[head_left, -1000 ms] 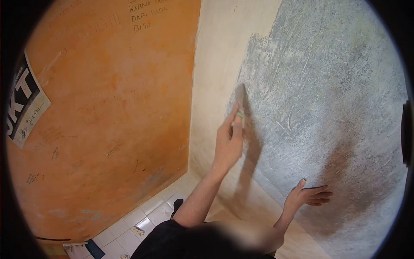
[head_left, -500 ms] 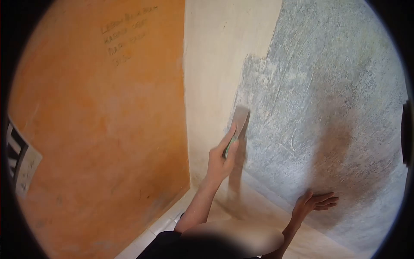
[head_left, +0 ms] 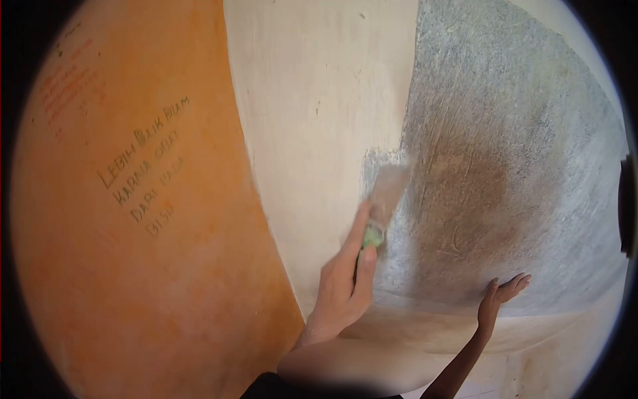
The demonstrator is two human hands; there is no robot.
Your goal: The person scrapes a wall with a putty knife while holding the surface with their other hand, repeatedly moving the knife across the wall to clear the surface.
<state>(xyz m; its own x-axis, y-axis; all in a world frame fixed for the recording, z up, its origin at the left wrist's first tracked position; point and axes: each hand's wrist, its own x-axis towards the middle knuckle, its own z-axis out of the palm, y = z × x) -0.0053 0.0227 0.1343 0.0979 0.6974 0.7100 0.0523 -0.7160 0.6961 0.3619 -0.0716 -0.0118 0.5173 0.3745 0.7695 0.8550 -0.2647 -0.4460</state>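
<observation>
My left hand (head_left: 345, 286) is wrapped round the green handle of a putty knife (head_left: 389, 196), its index finger stretched along the tool. The wide blade points up and lies over the edge where the cream wall strip (head_left: 312, 93) meets the rough grey-blue patch (head_left: 492, 73). Lower right, my right hand (head_left: 504, 292) has its fingers stretched out near the lower part of the grey-blue patch and holds nothing.
An orange wall (head_left: 166, 286) with handwritten dark and red lettering fills the left side. A cream ledge or lower wall band (head_left: 399, 326) runs beneath the grey-blue patch. A broad shadow falls across the patch.
The view has tilted upward, showing more of the lettering. The putty knife is now higher along the patch's edge, and my right hand sits slightly further right.
</observation>
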